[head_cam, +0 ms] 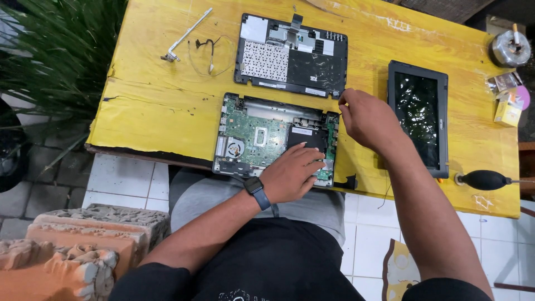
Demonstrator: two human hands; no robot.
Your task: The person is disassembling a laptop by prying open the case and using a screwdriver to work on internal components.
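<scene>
keyboard cover (290,56) | screen panel (419,117) | metal hinge (186,34) | dust blower (484,179) | solder spool (510,49) | plant (56,50)

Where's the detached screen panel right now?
In the head view, the screen panel lies flat on the yellow table, on the person's right, just beyond the right hand and right of the opened laptop base.

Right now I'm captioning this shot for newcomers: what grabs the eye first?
The bright yellow table stands out, with an opened laptop base at its near edge, green circuit board exposed. The left hand rests on the base while the right hand pinches at its far right corner.
</scene>
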